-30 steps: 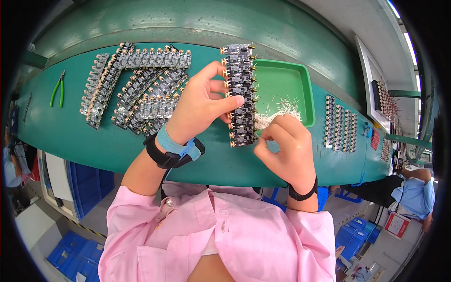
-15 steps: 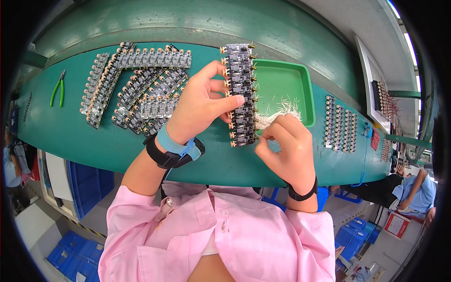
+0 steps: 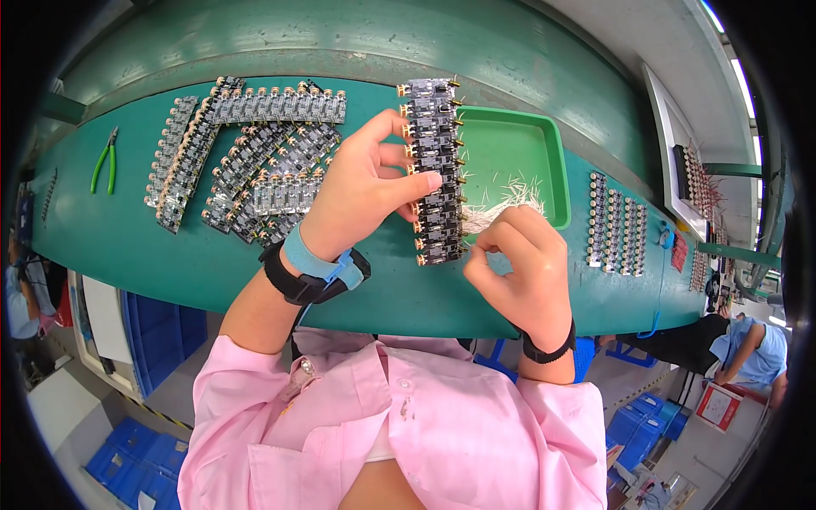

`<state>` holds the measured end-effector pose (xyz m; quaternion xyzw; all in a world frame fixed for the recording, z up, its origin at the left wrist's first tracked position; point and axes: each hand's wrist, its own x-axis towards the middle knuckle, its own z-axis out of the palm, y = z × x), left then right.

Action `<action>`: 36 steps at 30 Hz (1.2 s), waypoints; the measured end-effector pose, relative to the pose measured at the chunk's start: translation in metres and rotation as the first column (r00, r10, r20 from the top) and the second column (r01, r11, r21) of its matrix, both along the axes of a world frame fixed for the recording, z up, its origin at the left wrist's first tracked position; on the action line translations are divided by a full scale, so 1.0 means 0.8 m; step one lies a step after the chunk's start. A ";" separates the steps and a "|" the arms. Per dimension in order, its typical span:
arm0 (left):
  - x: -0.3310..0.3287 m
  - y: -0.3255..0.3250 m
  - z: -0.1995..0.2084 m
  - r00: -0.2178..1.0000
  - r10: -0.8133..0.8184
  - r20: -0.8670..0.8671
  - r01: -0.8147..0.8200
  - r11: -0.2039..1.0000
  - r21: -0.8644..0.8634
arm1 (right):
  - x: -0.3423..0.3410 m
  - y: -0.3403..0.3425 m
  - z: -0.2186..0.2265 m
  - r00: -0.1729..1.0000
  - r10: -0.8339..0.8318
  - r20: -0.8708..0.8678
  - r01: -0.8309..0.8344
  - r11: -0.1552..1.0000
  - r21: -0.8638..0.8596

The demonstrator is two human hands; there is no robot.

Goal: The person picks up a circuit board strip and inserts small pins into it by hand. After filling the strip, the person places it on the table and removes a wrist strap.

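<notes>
My left hand (image 3: 361, 189) grips a long strip of small black circuit boards (image 3: 435, 136), thumb across its front and fingers behind. The strip stands nearly upright in the picture, with brass-coloured round parts along its left edge and thin pins or wire ends along its right. Close to the strip's lower right end, my right hand (image 3: 529, 268) is closed in a pinch. Whatever lies between its fingertips is too small to make out. Behind that hand, a green tray (image 3: 558, 166) holds a heap of thin white pieces (image 3: 517, 198), partly hidden by my fingers.
More circuit board strips (image 3: 285, 194) lie piled on the green table (image 3: 382, 297) at left. Green-handled cutters (image 3: 104, 166) rest at far left. Several strips (image 3: 616, 225) stand in rows right of the tray. A person in blue (image 3: 752, 353) is at far right.
My right hand has shifted very slightly to the right, still pinched. The left hand and the strip stay in place. At far right, the person in blue has moved a little.
</notes>
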<state>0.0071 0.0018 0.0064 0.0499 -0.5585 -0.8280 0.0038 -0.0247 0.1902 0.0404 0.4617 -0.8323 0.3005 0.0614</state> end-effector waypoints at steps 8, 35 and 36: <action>0.000 -0.001 -0.002 1.000 0.007 -0.002 -0.007 1.000 -0.002 | -0.001 -0.002 -0.001 1.000 -0.004 -0.004 0.004 1.000 0.009; -0.001 -0.001 -0.005 1.000 -0.019 -0.019 0.019 0.999 0.040 | -0.013 -0.001 -0.009 0.963 0.004 0.269 0.007 0.999 -0.043; -0.002 -0.001 -0.005 1.000 -0.016 -0.020 0.017 0.999 0.044 | -0.013 -0.001 -0.008 0.957 0.010 0.289 0.009 0.998 -0.063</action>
